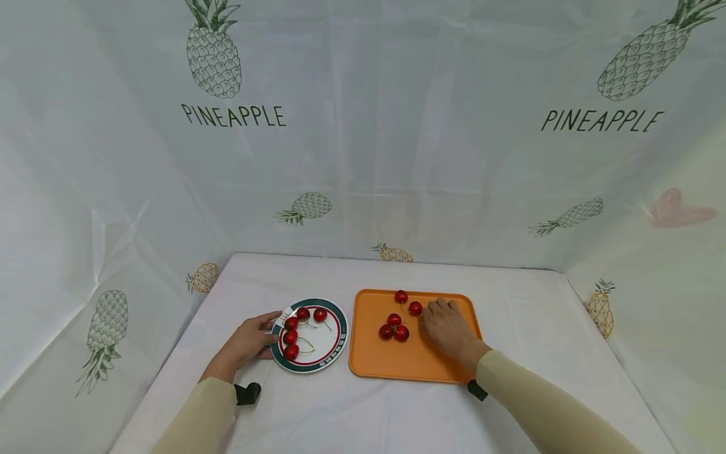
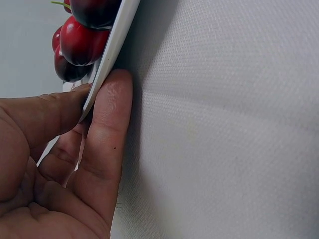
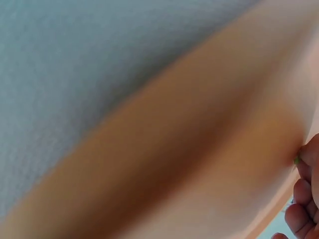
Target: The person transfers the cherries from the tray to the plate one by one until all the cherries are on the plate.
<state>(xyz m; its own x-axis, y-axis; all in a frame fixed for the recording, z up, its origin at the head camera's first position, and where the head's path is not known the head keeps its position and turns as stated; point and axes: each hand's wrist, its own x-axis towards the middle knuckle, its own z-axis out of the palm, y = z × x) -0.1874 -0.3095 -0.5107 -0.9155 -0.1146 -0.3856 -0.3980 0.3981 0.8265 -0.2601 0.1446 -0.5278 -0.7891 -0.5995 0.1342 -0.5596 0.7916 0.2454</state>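
My left hand [image 1: 249,340] grips the rim of a round plate [image 1: 342,343] at its left side, thumb on top and fingers beneath. The plate is white with a green border and a red ring. Several dark red cherries [image 1: 290,337] with stems sit on its left and upper part; some show large in the left wrist view [image 2: 82,45]. Over an orange tray [image 1: 374,362], my right hand [image 1: 445,325] has its fingers curled down, right beside a cherry [image 1: 415,308]. A green stem tip [image 3: 296,160] shows between the pinching thumb and finger in the right wrist view.
More cherries [image 1: 394,320] lie clustered in the tray's middle, and one [image 1: 401,296] is near its far edge. Plate and tray stand close together on a white-covered table [image 1: 306,416]. A pineapple-print curtain [image 1: 386,157] rises behind the table and along its sides.
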